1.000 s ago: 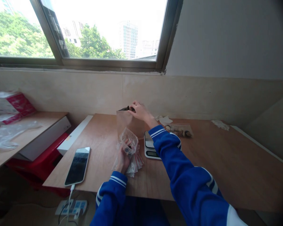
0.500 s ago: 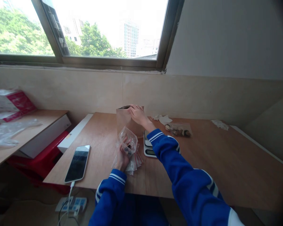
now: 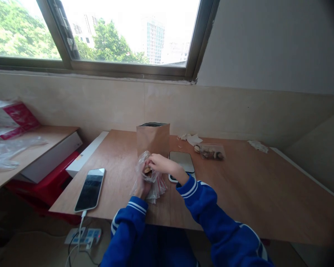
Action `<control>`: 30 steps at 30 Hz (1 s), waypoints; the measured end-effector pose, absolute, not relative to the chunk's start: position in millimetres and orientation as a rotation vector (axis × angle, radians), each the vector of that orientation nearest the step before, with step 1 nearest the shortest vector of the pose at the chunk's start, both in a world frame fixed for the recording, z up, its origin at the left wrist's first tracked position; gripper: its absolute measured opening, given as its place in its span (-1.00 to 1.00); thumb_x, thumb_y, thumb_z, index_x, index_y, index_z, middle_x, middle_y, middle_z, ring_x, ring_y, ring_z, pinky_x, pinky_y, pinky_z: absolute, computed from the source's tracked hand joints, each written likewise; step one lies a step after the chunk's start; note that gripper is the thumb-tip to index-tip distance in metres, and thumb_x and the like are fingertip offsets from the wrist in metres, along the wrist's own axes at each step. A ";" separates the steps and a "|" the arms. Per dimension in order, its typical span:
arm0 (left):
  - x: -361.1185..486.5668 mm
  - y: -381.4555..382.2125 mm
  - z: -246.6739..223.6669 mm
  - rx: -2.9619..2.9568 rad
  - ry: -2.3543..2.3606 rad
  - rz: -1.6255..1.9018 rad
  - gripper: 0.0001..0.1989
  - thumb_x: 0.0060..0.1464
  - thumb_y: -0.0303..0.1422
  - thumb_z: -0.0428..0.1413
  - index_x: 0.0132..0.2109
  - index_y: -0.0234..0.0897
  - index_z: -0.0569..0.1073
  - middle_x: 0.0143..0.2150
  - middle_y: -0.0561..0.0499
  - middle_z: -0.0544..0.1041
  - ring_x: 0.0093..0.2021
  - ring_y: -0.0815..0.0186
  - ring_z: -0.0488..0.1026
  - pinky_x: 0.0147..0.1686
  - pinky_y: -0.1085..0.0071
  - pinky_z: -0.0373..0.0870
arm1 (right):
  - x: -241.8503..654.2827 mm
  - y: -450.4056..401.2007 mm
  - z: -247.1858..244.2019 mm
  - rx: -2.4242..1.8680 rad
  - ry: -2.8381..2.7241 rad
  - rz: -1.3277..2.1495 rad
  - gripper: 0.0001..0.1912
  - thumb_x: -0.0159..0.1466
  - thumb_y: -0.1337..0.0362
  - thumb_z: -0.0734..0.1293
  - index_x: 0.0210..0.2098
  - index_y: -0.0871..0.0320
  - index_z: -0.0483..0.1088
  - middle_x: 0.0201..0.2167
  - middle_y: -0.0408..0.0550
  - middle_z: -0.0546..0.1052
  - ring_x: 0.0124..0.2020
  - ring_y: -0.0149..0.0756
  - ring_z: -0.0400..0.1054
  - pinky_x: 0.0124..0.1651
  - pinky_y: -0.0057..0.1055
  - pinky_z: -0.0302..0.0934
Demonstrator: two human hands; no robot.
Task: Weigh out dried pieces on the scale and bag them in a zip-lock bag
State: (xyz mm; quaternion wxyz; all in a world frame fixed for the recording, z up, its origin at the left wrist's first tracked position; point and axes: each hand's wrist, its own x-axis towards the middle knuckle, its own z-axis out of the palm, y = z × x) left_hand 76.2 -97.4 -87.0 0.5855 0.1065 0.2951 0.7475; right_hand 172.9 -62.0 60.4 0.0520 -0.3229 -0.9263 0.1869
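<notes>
Bag (image 3: 143, 160), held in the left hand's (image 3: 142, 185) curled fingers. Right hand's (image 3: 161, 164) fingers bunched at its mouth; pinch unclear. Sack (image 3: 153, 139) just beyond; table's (image 3: 239, 185) front edge nearer.

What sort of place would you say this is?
Probably a simple packing or weighing workspace indoors: a kitchen-type scale sits on a wooden table, beside an upright brown paper bag and small clear bags.
</notes>
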 end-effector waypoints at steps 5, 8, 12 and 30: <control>74.9 -93.2 -105.9 0.311 0.656 1.732 -0.68 0.20 -0.26 0.07 0.02 -0.32 0.50 -0.09 -0.11 0.58 0.00 0.12 0.49 0.00 0.24 0.39 | 154.1 -77.4 40.9 -1.081 -2.839 0.403 -0.74 0.29 0.49 0.19 -0.19 0.35 0.51 -0.15 0.28 0.56 -0.12 -0.04 0.46 -0.10 -0.29 0.29; 73.6 -92.8 -113.2 0.313 0.667 1.748 -0.70 0.21 -0.31 0.06 0.05 -0.29 0.47 -0.10 -0.07 0.58 -0.02 0.17 0.50 -0.01 0.28 0.38 | 152.2 -82.2 38.8 -1.048 -2.880 0.305 -0.73 0.29 0.48 0.19 -0.15 0.40 0.50 -0.09 0.32 0.54 -0.05 -0.03 0.43 -0.02 -0.29 0.27; 73.1 -92.3 -115.3 0.327 0.674 1.734 -0.74 0.15 -0.36 0.11 -0.01 -0.29 0.48 -0.20 -0.03 0.59 -0.02 0.13 0.50 0.00 0.27 0.38 | 161.2 -80.2 33.2 -1.040 -2.907 0.413 -0.75 0.29 0.33 0.25 -0.22 0.35 0.53 -0.22 0.23 0.58 -0.18 -0.08 0.47 -0.13 -0.32 0.30; 73.9 -96.8 -102.8 0.404 0.692 1.718 -0.72 0.04 -0.39 0.20 -0.06 -0.30 0.52 -0.09 -0.04 0.58 -0.12 0.29 0.52 -0.08 0.44 0.41 | 184.6 -47.7 8.1 -0.946 -2.650 1.143 -0.61 -0.01 0.40 0.39 -0.15 0.18 0.40 -0.40 -0.17 0.51 -0.44 -0.33 0.33 -0.34 -0.46 0.25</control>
